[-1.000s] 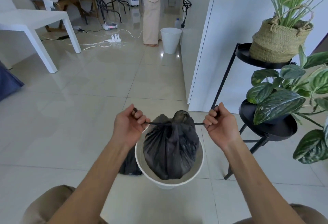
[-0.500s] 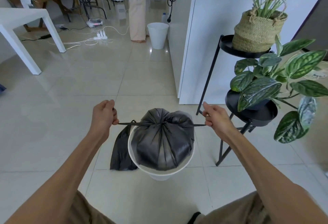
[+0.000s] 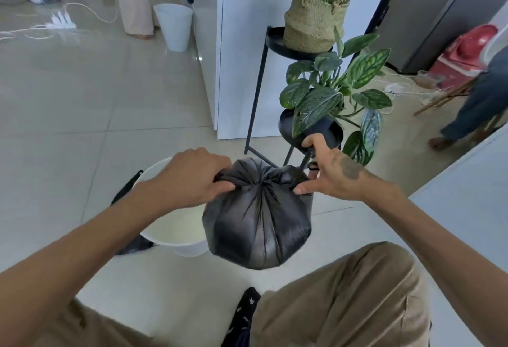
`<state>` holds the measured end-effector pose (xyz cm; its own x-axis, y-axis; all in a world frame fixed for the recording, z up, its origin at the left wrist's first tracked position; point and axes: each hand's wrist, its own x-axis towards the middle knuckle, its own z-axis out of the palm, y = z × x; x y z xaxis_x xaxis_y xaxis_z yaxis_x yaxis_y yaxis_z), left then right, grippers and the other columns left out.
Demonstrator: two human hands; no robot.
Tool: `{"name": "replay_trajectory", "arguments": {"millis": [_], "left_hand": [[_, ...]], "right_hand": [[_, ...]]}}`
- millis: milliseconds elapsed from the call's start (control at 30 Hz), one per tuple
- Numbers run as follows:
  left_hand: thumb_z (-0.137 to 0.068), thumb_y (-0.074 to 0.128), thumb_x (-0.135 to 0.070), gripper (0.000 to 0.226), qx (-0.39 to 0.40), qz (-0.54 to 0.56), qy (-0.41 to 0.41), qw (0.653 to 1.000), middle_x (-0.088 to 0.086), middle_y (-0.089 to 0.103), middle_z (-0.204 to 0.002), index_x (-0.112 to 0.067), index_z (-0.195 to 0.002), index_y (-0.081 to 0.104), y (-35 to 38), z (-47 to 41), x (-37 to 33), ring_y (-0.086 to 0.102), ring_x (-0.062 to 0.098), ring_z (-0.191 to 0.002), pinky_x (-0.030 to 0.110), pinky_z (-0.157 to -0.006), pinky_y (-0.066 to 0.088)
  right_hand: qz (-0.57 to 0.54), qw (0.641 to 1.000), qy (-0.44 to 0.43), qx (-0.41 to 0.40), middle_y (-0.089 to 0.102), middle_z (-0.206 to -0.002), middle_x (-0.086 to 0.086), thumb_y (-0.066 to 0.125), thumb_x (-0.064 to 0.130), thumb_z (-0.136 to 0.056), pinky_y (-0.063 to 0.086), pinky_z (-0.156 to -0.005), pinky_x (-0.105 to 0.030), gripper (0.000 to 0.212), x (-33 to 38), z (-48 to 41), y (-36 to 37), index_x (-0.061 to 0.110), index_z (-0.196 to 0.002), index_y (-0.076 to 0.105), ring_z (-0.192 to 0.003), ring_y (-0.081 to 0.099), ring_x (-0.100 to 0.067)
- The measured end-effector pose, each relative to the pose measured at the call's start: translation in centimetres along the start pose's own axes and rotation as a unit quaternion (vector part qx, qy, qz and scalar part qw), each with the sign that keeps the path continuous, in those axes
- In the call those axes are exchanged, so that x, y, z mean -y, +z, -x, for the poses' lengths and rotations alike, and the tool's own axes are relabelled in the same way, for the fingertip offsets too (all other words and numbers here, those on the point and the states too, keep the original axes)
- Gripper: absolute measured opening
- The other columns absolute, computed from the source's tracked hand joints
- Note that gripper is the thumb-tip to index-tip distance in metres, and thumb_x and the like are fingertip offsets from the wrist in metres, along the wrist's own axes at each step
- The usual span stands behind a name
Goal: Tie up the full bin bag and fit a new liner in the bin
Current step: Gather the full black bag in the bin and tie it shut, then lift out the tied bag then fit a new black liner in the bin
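Observation:
The full black bin bag [image 3: 257, 225] hangs lifted out of the white bin [image 3: 176, 225], to the bin's right, its neck gathered tight. My left hand [image 3: 192, 179] grips the left side of the gathered top. My right hand [image 3: 327, 179] pinches the right side with thumb and fingers, the other fingers spread. The bin's pale inside shows, with no liner in it. A flat black spare liner [image 3: 132, 246] lies on the floor behind and under the bin's left side, partly hidden.
A black two-tier plant stand [image 3: 277, 41] with a woven pot [image 3: 313, 25] and a leafy plant [image 3: 330, 91] stands just beyond my right hand. A second white bin [image 3: 174, 26] and cables lie farther back. Another person's legs [image 3: 467, 104] stand at right.
The bag has come up out of the bin and moved right. My hands, which pulled the drawstrings wide apart, have closed in on the bag's neck. The view has swung right.

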<state>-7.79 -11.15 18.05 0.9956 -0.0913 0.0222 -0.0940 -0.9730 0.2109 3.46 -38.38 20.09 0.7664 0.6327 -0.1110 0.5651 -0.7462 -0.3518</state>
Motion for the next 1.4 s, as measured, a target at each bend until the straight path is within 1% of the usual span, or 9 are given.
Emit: {"name": "replay_trajectory", "arguments": {"millis": [200,300,533,767,1133,1167,1233,1300,1400], "left_hand": [[-0.089,0.061,-0.025,0.016,0.096,-0.011,0.002,0.995,0.004,0.065,-0.082,-0.013,-0.080,0.066,7.5,-2.5,-3.7,0.062,0.029,-0.076,0.035,-0.066,0.050],[-0.088,0.060,-0.011,0.012,0.137,0.024,-0.018,0.990,0.009,0.062,-0.090,-0.007,-0.093,0.069,11.1,-3.3,-4.7,0.061,0.030,-0.080,0.033,-0.066,0.047],[-0.080,0.052,0.005,0.024,0.176,0.163,-0.092,0.966,0.010,0.065,-0.104,-0.014,-0.087,0.065,17.6,-5.1,-4.6,0.063,0.031,-0.094,0.039,-0.076,0.051],[-0.089,0.045,0.000,0.054,0.217,0.235,-0.148,0.936,0.006,0.051,-0.149,-0.016,-0.138,0.059,19.5,-4.4,-5.1,0.046,0.027,-0.137,0.035,-0.117,0.035],[-0.085,0.047,0.009,0.033,0.179,0.274,-0.121,0.937,0.037,0.060,-0.117,0.018,-0.117,0.041,17.1,-3.1,-4.7,0.054,0.047,-0.114,0.045,-0.101,0.041],[-0.085,0.047,0.009,0.022,0.175,0.269,-0.108,0.941,0.036,0.061,-0.099,0.009,-0.095,0.067,16.3,-3.1,-4.7,0.054,0.047,-0.114,0.040,-0.092,0.045],[-0.085,0.047,0.006,0.020,0.140,0.270,-0.092,0.948,0.014,0.051,-0.079,-0.013,-0.079,0.047,14.8,-2.9,-3.6,0.039,0.014,-0.084,0.030,-0.076,0.039],[-0.085,0.046,0.002,0.018,0.107,0.279,-0.106,0.949,0.011,0.056,-0.075,-0.008,-0.073,0.055,13.0,-2.7,-2.0,0.047,0.021,-0.074,0.031,-0.072,0.043],[-0.092,0.054,-0.006,0.026,0.055,0.306,-0.148,0.939,0.006,0.073,-0.099,-0.010,-0.107,0.075,10.8,-1.8,1.3,0.067,0.019,-0.076,0.026,-0.074,0.050]], "right_hand": [[0.021,0.996,-0.009,0.088,0.056,-0.069,0.017,0.076,0.029,-0.083,0.045,-0.068,-0.031,0.019,-7.7,0.4,5.7,0.030,-0.078,0.058,-0.070,0.056,-0.013],[0.035,0.994,0.032,0.096,0.061,-0.081,0.009,0.073,0.020,-0.086,0.045,-0.075,-0.029,0.004,-10.0,0.1,8.7,0.022,-0.087,0.069,-0.081,0.059,-0.016],[0.162,0.973,0.090,0.134,0.067,-0.116,0.009,0.057,0.030,-0.093,0.030,-0.108,-0.037,0.016,-11.5,-1.8,15.7,0.032,-0.106,0.064,-0.114,0.056,-0.019],[0.201,0.947,0.147,0.202,0.060,-0.128,0.006,0.048,0.017,-0.094,0.006,-0.119,-0.052,0.030,-11.4,-2.4,18.5,0.029,-0.120,0.058,-0.130,0.046,-0.023],[0.170,0.963,0.130,0.164,0.059,-0.135,-0.002,0.054,0.015,-0.093,0.045,-0.101,-0.035,0.039,-8.1,-3.6,16.0,0.024,-0.131,0.057,-0.120,0.057,-0.026],[0.166,0.966,0.124,0.153,0.057,-0.137,-0.003,0.055,0.013,-0.093,0.046,-0.101,-0.035,0.040,-7.3,-3.9,15.7,0.023,-0.132,0.057,-0.121,0.057,-0.027],[0.154,0.975,0.106,0.120,0.055,-0.141,-0.003,0.055,0.014,-0.096,0.045,-0.102,-0.032,0.039,-5.5,-5.1,15.1,0.022,-0.134,0.055,-0.124,0.055,-0.026],[0.134,0.984,0.074,0.090,0.054,-0.142,-0.003,0.054,0.018,-0.099,0.043,-0.101,-0.031,0.036,-3.2,-6.3,14.2,0.021,-0.135,0.054,-0.124,0.055,-0.025],[0.089,0.993,0.035,0.065,0.057,-0.140,-0.004,0.053,0.021,-0.100,0.045,-0.100,-0.033,0.033,-0.5,-8.2,14.0,0.020,-0.132,0.057,-0.122,0.057,-0.026]]}}
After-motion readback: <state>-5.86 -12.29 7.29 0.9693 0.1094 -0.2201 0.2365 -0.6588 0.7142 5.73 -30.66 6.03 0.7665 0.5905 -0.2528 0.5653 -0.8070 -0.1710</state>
